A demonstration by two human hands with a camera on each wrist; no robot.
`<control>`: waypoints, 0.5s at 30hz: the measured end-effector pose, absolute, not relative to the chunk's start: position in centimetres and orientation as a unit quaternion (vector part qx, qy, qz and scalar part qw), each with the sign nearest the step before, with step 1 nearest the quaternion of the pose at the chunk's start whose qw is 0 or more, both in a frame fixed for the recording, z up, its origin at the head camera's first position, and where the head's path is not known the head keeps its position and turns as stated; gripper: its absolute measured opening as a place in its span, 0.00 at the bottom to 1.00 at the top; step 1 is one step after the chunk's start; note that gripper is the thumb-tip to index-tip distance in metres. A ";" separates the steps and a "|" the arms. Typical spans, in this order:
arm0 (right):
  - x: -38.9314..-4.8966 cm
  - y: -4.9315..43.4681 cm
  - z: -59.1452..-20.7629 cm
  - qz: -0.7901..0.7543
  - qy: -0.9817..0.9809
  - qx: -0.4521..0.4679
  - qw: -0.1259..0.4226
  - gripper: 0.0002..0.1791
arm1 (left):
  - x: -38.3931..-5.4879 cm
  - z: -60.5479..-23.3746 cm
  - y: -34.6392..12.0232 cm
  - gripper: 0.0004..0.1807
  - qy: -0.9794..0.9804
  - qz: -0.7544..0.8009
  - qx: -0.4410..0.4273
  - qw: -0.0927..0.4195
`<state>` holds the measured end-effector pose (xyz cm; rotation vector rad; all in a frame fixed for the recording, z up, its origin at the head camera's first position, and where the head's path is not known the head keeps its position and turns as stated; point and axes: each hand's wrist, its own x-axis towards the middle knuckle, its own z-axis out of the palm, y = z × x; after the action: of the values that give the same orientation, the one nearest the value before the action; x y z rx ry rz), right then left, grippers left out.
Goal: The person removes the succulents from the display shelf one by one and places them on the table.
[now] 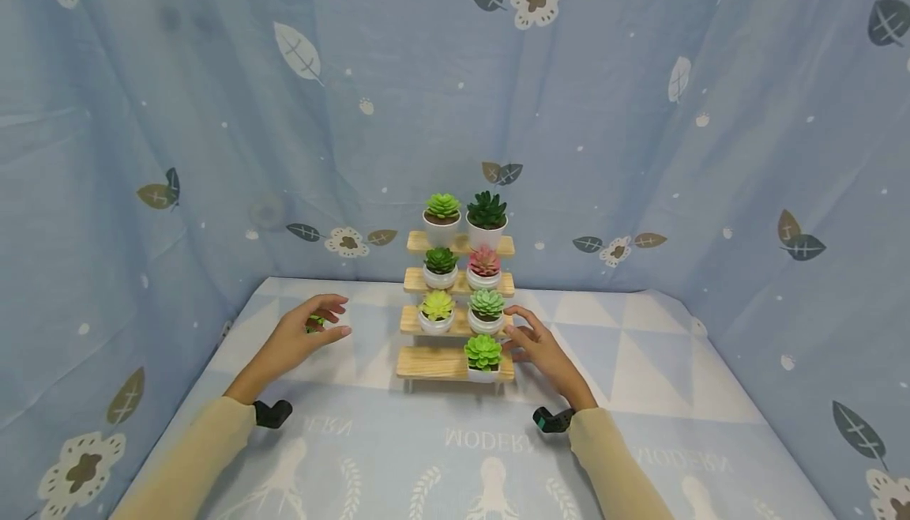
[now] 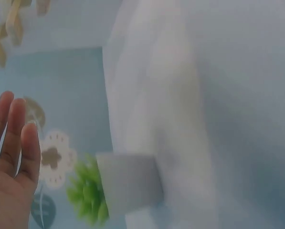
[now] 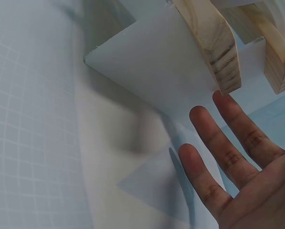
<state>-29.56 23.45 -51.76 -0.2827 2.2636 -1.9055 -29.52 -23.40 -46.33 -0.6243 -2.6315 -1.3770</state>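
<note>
A wooden stepped stand (image 1: 426,362) with several tiers holds small artificial succulents in white pots. At the right end of its lowest tier sits a bright green succulent (image 1: 483,352). My right hand (image 1: 539,352) is beside the stand's right side, fingers spread and fingertips right at the tier ends (image 3: 228,71). Off to the left, my left hand (image 1: 298,338) hovers with fingers loosely extended, holding nothing. Partly hidden behind it in the head view is another green succulent (image 1: 314,322). The left wrist view shows its white pot (image 2: 132,183) on the table, apart from the fingers.
Higher tiers carry a pink succulent (image 1: 485,261), a yellow-green one (image 1: 437,307) and a dark green one (image 1: 486,210), among others. A patterned cloth covers the table (image 1: 640,362). Blue printed curtains (image 1: 604,109) enclose the back and sides.
</note>
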 end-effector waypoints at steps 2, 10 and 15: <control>-29.6 23.5 -51.7 -0.637 0.760 -0.097 0.084 0.25 | -29.3 -46.5 -22.7 0.29 -0.861 -0.457 -0.217 0.057; -29.8 23.6 -51.7 -0.634 0.762 -0.098 0.088 0.25 | -28.1 -46.8 -19.2 0.21 -0.827 -0.501 -0.250 0.055; -29.7 23.6 -51.8 -0.638 0.759 -0.094 0.091 0.26 | -27.2 -46.8 -17.1 0.21 -0.823 -0.495 -0.275 0.039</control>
<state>-29.74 23.64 -51.85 -0.2801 2.2539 -1.8962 -27.16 -17.07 -46.77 -0.8424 -2.5239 -1.5168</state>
